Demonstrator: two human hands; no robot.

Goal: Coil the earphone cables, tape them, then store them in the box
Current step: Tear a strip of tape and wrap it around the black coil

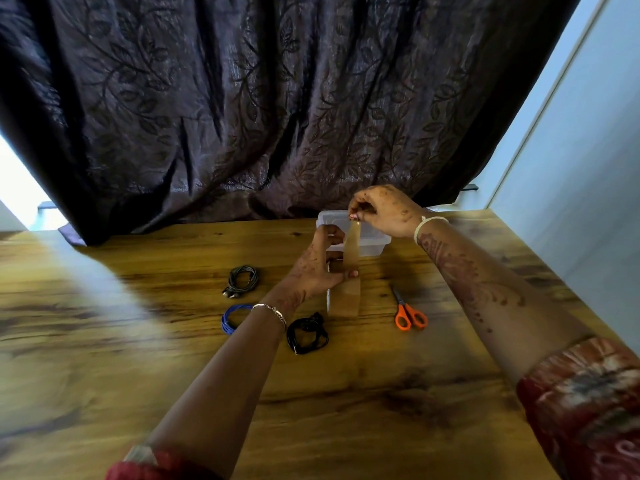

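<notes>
Earphone cables (307,332) lie coiled (grey, blue and black bundles) on the table beside the left wrist. The left hand (320,268) grips a brown packing-tape roll (343,301) upright to steady it. The right hand (381,211) pinches the free end, stretching a glossy, translucent strip (351,244) upward. Orange-handled scissors (410,315) sit beside it. A clear plastic box (375,241) waits behind on the grained wooden table (138,341).

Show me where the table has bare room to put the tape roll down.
Bare wood lies left of the grey coil and blue coil, and on the near side of the black coil. It is crowded around the left hand: coils, tape roll, scissors and box.
</notes>
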